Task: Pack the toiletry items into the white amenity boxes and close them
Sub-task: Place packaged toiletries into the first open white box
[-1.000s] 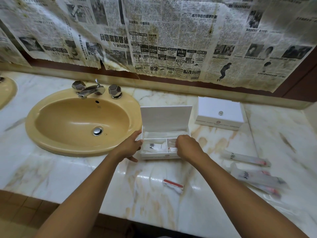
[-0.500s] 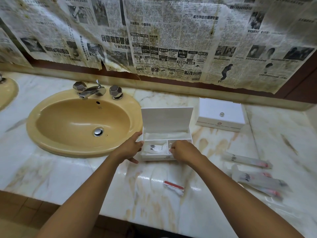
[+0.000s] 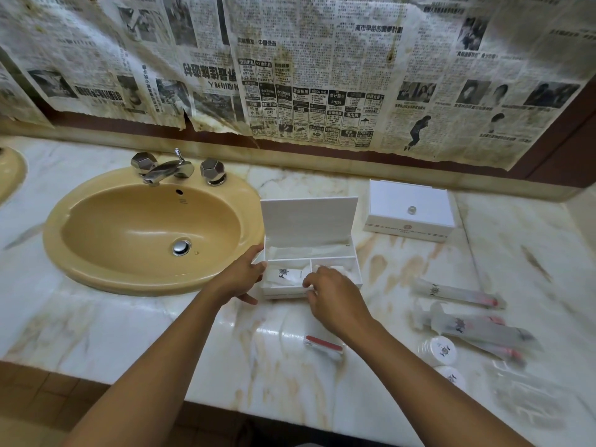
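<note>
Hands at the open amenity box (image 3: 310, 221) on the marble counter (image 3: 161, 324)

The right hand (image 3: 335, 296) hides the box's front right corner, and whether its curled fingers pinch anything cannot be told. The left hand (image 3: 240, 279) rests relaxed fingers on the box's left wall. A printed sachet (image 3: 287, 275) lies in the front left compartment, white packets in the other 2. The closed box (image 3: 409, 209) sits to the right.

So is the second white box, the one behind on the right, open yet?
No, the second white box sits with its lid flat down, while the near box's lid stands upright.
</note>
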The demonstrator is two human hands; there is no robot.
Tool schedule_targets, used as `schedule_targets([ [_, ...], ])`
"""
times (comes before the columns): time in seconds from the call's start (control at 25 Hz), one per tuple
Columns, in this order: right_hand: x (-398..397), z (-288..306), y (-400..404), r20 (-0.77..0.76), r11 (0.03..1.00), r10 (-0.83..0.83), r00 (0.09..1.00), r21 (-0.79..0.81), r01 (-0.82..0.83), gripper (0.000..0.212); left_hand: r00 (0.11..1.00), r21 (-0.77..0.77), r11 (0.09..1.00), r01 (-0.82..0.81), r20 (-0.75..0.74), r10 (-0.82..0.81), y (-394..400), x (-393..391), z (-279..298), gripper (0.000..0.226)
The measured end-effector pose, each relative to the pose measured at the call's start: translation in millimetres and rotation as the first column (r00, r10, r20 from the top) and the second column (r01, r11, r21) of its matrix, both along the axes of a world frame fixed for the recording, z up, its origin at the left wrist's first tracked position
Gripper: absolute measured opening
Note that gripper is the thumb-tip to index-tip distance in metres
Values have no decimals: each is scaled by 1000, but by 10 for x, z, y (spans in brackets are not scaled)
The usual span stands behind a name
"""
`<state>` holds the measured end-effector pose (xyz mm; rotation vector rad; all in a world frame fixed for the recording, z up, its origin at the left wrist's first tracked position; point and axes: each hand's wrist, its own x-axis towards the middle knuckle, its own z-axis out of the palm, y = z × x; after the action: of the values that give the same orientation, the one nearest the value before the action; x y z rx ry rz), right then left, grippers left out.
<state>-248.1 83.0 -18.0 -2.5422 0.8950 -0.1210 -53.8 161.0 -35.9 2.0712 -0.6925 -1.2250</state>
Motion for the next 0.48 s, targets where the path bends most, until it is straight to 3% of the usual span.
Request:
schedule_targets([
  [0.32,-200,-201,172,-219,989,36,975,148,-4,31,1000,-2,1000,-9,-10,9,9,-14,3,50],
  [0.48,-263,-305,232,-329,988,104,939,140,-61,30,1000,-4,1000,-1,-10,1,10,-15,-1,50],
])
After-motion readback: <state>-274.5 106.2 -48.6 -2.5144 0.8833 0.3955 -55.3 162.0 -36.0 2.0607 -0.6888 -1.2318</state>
